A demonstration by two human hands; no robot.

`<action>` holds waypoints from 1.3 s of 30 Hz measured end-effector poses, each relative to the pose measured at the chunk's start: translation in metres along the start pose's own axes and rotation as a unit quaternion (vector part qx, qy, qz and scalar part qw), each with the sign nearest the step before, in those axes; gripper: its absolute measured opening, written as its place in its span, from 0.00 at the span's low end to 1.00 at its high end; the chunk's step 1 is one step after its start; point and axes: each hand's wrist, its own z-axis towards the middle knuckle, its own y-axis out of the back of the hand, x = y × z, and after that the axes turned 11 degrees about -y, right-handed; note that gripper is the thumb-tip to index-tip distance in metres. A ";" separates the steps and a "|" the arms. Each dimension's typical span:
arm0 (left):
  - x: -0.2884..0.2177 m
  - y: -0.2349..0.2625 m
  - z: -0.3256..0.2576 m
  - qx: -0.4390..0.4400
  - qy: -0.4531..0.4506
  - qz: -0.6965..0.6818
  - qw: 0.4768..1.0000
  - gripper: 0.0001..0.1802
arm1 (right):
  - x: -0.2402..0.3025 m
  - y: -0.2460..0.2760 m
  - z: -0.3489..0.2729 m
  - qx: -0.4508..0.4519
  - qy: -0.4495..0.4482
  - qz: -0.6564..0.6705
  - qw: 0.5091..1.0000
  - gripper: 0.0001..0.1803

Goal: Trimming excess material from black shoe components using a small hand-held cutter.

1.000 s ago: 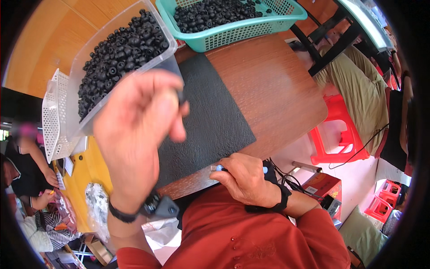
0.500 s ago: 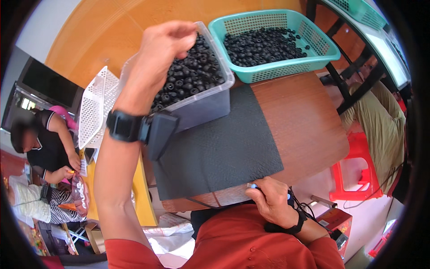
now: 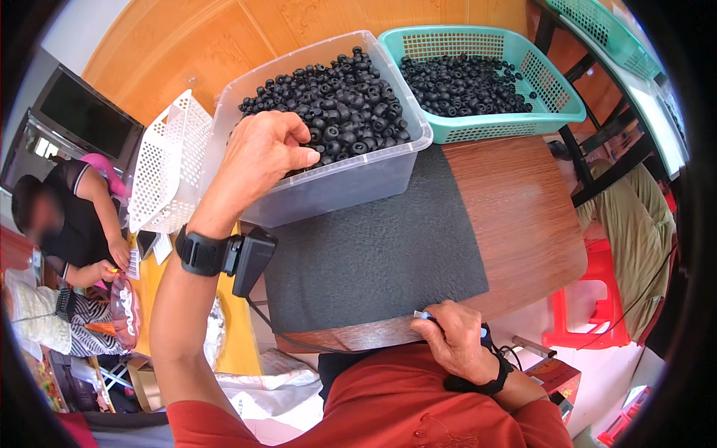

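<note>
1. The wood-grain tabletop [image 3: 523,201] is placed in front of the person, with its near edge at the red shirt.
2. The left part of the tabletop is covered by a flat black mat [image 3: 373,261].
3. The clear plastic bin [image 3: 351,183] is positioned at the far left, against the far part of the mat. It is heaped with pieces, some standing above rim level.
4. The teal basket [image 3: 508,128] is set to the right of the bin at the far edge. Its floor is largely covered, but only by a shallow layer.
5. The left hand [image 3: 265,149] is held over the near left rim of the bin, its fingertips at the pieces. Whether a piece is gripped cannot be told, since the fingertips are seen against equally dark pieces.
6. The right hand [image 3: 455,340] is closed around a slim blue tool [image 3: 423,316] at the near edge; its pale tip is pointed left.
7. The black pieces [image 3: 351,112] are small, rounded and, where visible, holed. Progress is judged to be at the pick-up stage: the bulk is left in the bin and a smaller quantity is held in the basket. Which ones are finished cannot be determined.
</note>
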 end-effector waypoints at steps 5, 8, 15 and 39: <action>-0.002 0.002 0.014 0.058 0.010 0.052 0.997 0.12 | 0.002 0.000 0.003 0.005 -0.010 0.006 1.000 0.11; -0.003 0.004 0.019 0.085 0.003 0.085 0.993 0.12 | 0.004 0.001 0.003 0.011 -0.007 0.004 1.000 0.11; -0.004 0.000 0.020 0.086 0.005 0.100 0.991 0.09 | 0.004 -0.001 -0.001 0.013 -0.002 0.004 1.000 0.11; -0.082 -0.107 -0.126 -0.113 0.129 -0.767 0.618 0.16 | 0.021 0.005 0.018 -0.033 0.011 0.011 0.999 0.11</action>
